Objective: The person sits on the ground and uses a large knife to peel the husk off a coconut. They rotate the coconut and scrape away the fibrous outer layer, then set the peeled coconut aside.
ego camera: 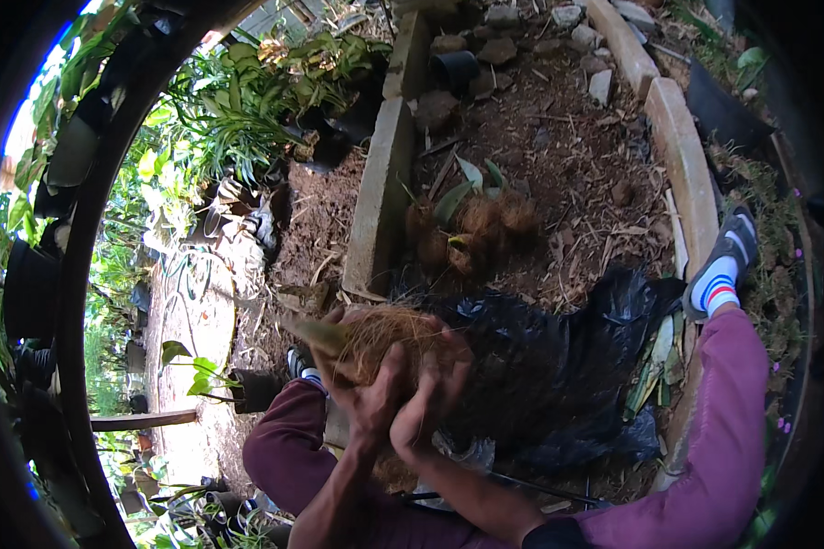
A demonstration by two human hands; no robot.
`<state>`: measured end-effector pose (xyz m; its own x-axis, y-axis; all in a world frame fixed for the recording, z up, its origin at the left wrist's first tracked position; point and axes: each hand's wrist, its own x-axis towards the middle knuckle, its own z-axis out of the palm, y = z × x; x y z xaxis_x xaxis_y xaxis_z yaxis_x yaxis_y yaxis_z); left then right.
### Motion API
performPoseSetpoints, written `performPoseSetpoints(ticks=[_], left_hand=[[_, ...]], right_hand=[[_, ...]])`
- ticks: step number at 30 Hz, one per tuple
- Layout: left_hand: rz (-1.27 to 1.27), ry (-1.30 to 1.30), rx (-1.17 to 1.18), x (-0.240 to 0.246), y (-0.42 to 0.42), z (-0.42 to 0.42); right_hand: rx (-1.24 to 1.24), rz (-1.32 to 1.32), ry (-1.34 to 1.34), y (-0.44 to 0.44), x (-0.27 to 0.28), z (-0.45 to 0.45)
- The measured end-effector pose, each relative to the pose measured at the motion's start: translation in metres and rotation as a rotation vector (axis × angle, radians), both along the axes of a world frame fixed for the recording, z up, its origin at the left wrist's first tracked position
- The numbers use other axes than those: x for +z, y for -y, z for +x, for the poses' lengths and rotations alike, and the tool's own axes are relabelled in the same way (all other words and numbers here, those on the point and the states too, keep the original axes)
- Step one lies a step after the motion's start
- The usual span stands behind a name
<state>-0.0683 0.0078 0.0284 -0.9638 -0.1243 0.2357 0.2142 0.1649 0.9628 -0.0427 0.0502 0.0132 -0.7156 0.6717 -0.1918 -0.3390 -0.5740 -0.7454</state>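
Observation:
Both of my hands hold a ball of brown coir-like fibre between them. A pale green shoot or leaf sticks out of the ball to the left, blurred. My left hand cups the ball from the left and below, its thumb pressed on the fibre. My right hand wraps the right side, its fingers curled around it. Beyond my hands, several similar fibre-wrapped plants sit grouped on the soil, some with broad green leaves. A crumpled black plastic sheet lies on the ground just right of my hands.
Low concrete edgings run along the left and right of the soil bed. Stones and a black pot lie at its far end. Potted foliage crowds the left. My legs straddle the bed, one sandalled foot at the right edging.

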Motion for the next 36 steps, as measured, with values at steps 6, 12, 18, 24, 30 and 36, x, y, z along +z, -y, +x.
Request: performPoseSetpoints(ticks=[6, 12, 18, 24, 30, 36], left_hand=[[-0.157, -0.294, -0.021, -0.011, 0.018, 0.001], [-0.17, -0.12, 0.088, -0.015, 0.012, -0.006], [0.042, 0.256, -0.048, 0.004, -0.002, 0.003], [0.122, 0.176, -0.142, 0.018, 0.015, 0.006], [0.314, 0.131, -0.066, 0.025, 0.054, 0.035], [0.483, 0.436, -0.031, 0.008, 0.096, 0.051]], right_hand=[[0.009, 0.196, 0.296, 0.011, 0.021, 0.017], [0.257, -0.091, 0.126, 0.009, 0.018, 0.005], [0.389, -0.158, 0.043, -0.019, -0.008, -0.003], [0.607, -0.664, -0.24, -0.025, -0.004, -0.019], [0.638, -0.303, -0.029, 0.019, 0.005, -0.002], [0.455, 0.115, 0.017, 0.06, -0.024, 0.019]])
